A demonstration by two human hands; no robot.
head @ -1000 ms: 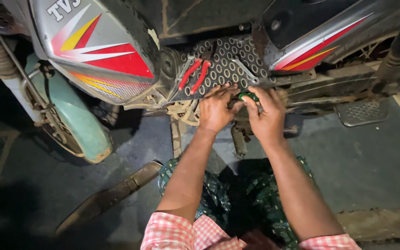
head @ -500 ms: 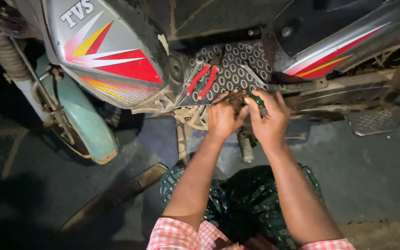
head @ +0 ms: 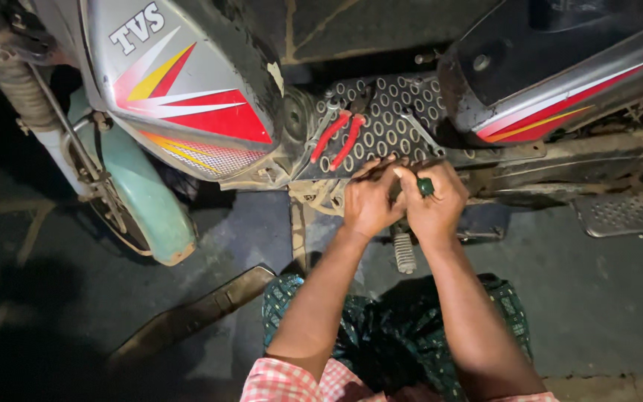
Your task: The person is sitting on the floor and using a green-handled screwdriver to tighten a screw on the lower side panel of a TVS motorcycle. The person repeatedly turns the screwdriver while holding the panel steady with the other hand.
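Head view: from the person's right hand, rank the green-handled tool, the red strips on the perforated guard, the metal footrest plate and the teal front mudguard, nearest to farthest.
From the right hand:
1. Green-handled tool, gripped in that hand.
2. Red strips, up and to the left on the perforated guard.
3. Metal footrest plate, off to the right.
4. Teal front mudguard, far left, beside the wheel.

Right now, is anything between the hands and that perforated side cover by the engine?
Nothing visible. Both the left hand and the right hand, which grips a green-handled tool, are already at the lower edge of the perforated cover.
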